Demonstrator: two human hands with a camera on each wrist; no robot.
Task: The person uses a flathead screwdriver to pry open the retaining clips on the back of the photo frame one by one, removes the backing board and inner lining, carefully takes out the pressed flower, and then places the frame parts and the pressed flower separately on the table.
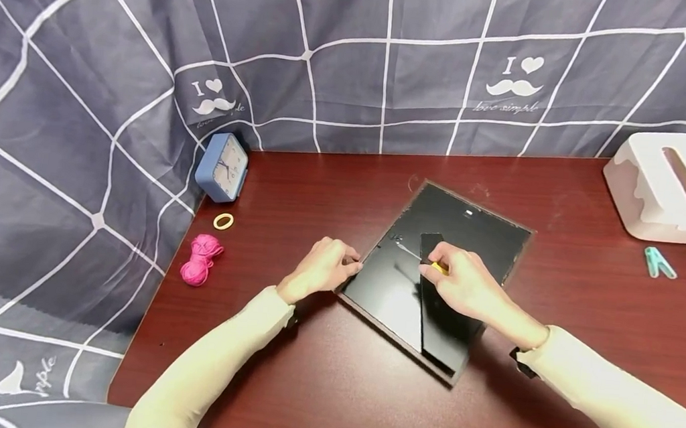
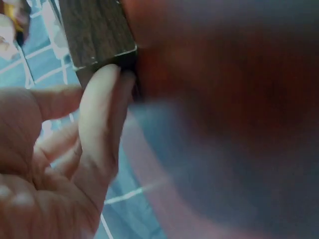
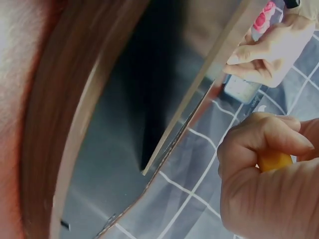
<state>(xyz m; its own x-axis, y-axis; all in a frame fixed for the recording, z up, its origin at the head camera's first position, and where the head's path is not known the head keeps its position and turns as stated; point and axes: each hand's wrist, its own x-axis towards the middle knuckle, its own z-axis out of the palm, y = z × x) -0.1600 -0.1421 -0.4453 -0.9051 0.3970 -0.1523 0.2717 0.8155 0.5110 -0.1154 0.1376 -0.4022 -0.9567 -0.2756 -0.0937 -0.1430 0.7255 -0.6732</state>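
A picture frame [image 1: 474, 238] lies face down on the dark red table [image 1: 317, 387], its black back and fold-out stand [image 1: 438, 315] facing up. My left hand [image 1: 329, 267] touches the frame's left corner; in the left wrist view one finger [image 2: 99, 114] presses against the wooden corner [image 2: 97, 30]. My right hand [image 1: 464, 284] rests over the middle of the back and grips a thin tool with a yellow handle [image 1: 439, 267], its metal shaft pointing left across the backing. The right wrist view shows the yellow handle [image 3: 274, 160] inside the curled fingers [image 3: 264, 144], beside the frame's edge [image 3: 75, 124].
A blue alarm clock [image 1: 223, 166], a yellow ring [image 1: 223, 221] and a pink ball of yarn [image 1: 200, 260] sit at the table's left side. A white tissue box [image 1: 668, 186] and a teal clip [image 1: 656, 262] are at the right. Grey checked cloth [image 1: 355, 60] hangs behind.
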